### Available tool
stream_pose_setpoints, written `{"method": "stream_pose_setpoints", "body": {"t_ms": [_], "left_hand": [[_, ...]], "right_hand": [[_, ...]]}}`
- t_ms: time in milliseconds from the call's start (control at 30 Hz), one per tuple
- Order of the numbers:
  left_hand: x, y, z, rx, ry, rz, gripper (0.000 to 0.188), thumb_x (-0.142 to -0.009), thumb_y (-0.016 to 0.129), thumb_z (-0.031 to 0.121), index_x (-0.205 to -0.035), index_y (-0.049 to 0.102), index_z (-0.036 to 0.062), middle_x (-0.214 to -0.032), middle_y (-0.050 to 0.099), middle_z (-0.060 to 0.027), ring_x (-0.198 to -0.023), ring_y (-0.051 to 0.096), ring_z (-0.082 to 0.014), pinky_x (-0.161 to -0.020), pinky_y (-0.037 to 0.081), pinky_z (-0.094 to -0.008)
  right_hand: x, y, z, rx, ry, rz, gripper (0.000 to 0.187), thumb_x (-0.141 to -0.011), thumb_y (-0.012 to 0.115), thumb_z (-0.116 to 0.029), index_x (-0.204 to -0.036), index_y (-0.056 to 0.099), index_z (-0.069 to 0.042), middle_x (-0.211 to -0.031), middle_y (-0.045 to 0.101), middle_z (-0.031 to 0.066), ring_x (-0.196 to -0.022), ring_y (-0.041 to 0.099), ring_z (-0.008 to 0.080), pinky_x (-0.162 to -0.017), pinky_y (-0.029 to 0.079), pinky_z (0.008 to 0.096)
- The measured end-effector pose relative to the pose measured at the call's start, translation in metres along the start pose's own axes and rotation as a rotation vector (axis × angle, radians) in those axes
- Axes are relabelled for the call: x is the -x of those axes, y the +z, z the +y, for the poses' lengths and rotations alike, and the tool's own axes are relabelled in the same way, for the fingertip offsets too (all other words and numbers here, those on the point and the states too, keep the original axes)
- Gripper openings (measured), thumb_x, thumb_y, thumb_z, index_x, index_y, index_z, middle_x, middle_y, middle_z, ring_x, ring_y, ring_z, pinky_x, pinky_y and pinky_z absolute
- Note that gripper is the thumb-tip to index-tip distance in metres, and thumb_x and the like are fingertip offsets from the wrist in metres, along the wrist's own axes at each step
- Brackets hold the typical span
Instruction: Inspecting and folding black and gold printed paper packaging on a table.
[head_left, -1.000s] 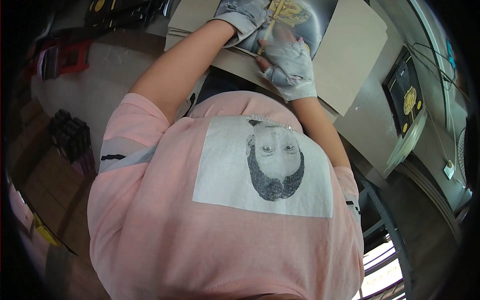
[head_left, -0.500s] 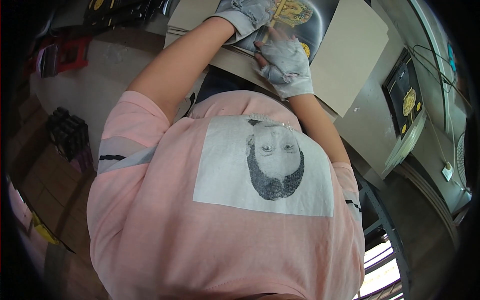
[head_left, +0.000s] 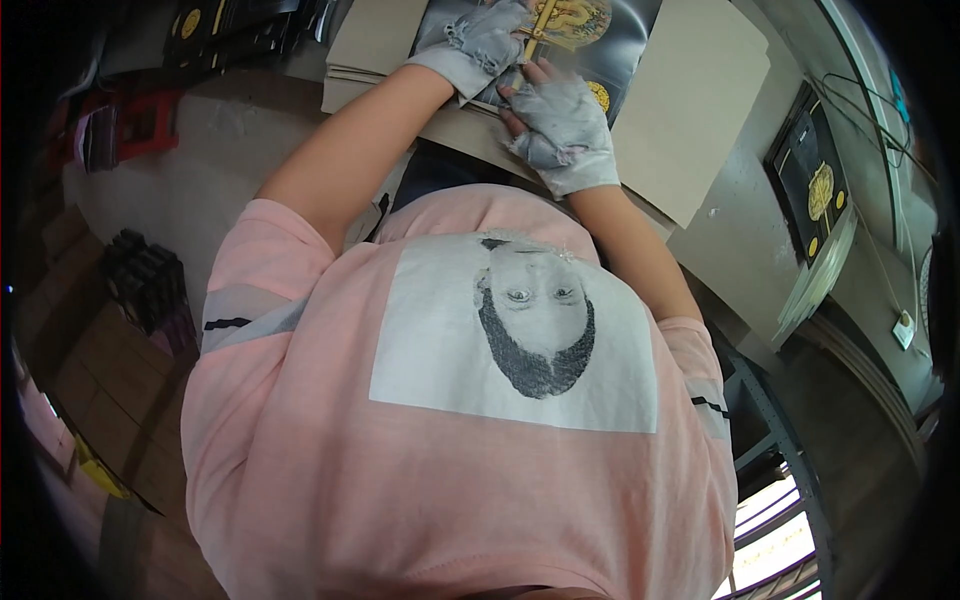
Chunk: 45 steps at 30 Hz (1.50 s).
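Observation:
A glossy dark printed sheet (head_left: 630,45) with gold emblems lies on a stack of grey-beige cardboard (head_left: 690,100) at the top of the view. My left hand (head_left: 475,45), in a worn grey fingerless glove, rests over the sheet's left part beside a narrow gold band (head_left: 541,28). Its fingers are bent and partly hidden, so their closure is unclear. Nearer to me, my right hand (head_left: 562,130) wears a matching glove. It lies on the sheet's near edge with fingers stretched toward the band and the thumb apart.
On the right, a black panel with gold emblems (head_left: 808,180) lies beside a fanned pile of pale sheets (head_left: 812,275). Cables hang along the wall behind it. More black-and-gold pieces (head_left: 215,30) lie far left, above a red holder (head_left: 150,125). Dark bundled items (head_left: 145,280) sit lower left.
Both hands have shifted slightly left in the picture, along with the sheet and cardboard. My right fingers are now a little closer to my left hand.

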<state>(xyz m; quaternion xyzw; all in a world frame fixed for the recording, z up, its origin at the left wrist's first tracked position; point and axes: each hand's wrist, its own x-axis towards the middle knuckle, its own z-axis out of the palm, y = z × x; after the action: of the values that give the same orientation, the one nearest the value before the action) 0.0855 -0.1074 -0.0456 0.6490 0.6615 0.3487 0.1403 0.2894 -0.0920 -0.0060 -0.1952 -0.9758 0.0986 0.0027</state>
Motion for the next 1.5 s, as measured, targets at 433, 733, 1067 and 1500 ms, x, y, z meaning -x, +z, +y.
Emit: {"method": "stream_pose_setpoints", "body": {"t_ms": [433,733,1067,1500], "left_hand": [[0.0,-0.021,0.008,-0.465,-0.129,-0.354,0.06,-0.095,0.058,0.027,-0.152,0.046,0.0103,-0.134,0.065,-0.0195,-0.119,0.065,-0.0327,-0.101,0.052,-0.0426],[0.069,-0.033,0.031,-0.602,0.045,-0.434,0.063,-0.096,0.059,0.029,-0.154,0.047,0.0092,-0.161,0.045,-0.0069,-0.15,0.039,-0.0257,-0.122,0.033,-0.0431],[0.074,-0.044,0.042,-0.602,-0.01,-0.494,0.063,-0.097,0.058,0.037,-0.152,0.048,0.007,-0.163,0.042,-0.0064,-0.153,0.035,-0.0246,-0.125,0.028,-0.0436],[0.075,-0.038,0.03,-0.472,-0.084,-0.587,0.068,-0.094,0.058,0.042,-0.153,0.048,0.0092,-0.164,0.04,-0.0066,-0.154,0.032,-0.0254,-0.124,0.023,-0.0477]], "right_hand": [[-0.001,0.002,-0.002,-0.036,-0.063,0.163,0.032,-0.093,0.067,-0.033,-0.121,0.077,-0.019,-0.139,0.064,0.014,-0.131,0.058,0.0348,-0.108,0.045,0.0456],[0.0,-0.001,-0.003,-0.094,0.021,0.111,0.041,-0.095,0.064,-0.035,-0.128,0.07,-0.013,-0.147,0.059,0.0139,-0.138,0.053,0.0311,-0.119,0.037,0.0484],[-0.007,-0.01,-0.004,-0.106,0.068,0.015,0.059,-0.097,0.056,-0.047,-0.143,0.058,-0.01,-0.156,0.048,0.0207,-0.147,0.043,0.0386,-0.121,0.031,0.0559],[-0.116,-0.032,0.129,0.092,0.2,-0.104,0.083,-0.093,0.054,-0.069,-0.154,0.048,-0.013,-0.159,0.044,0.0205,-0.151,0.037,0.0362,-0.123,0.026,0.0544]]}}
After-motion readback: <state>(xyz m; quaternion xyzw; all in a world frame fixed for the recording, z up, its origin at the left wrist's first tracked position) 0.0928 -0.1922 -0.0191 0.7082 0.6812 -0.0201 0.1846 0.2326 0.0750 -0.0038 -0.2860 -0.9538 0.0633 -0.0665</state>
